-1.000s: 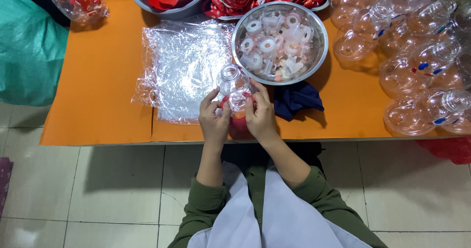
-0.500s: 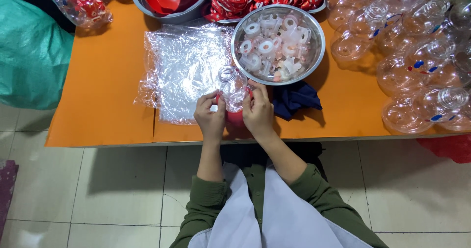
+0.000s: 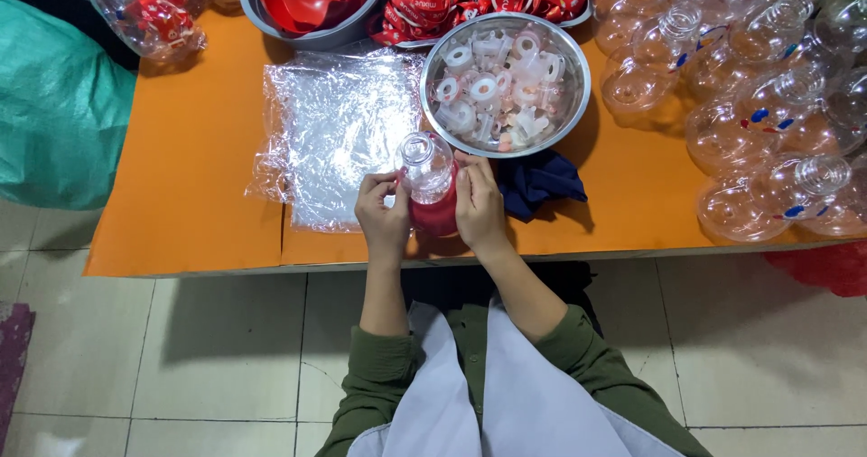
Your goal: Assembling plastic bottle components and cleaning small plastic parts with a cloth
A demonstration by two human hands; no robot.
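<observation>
Hands at work: left hand (image 3: 383, 213) and right hand (image 3: 479, 206) gripping clear plastic bottle (image 3: 426, 170) with red base at orange table (image 3: 194, 186) edge. Steel bowl of caps (image 3: 506, 87) full, heap of clear bottles (image 3: 759, 105) waiting; much apparently left.

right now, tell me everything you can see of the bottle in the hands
The bottle is small, with a clear plastic upper part ending in a round open neck and a red base below. It looks rigid and glossy. It stands near the orange table's front edge, neck towards the camera. The left hand grips one side, the right hand the other; its base is partly hidden between them.
</observation>
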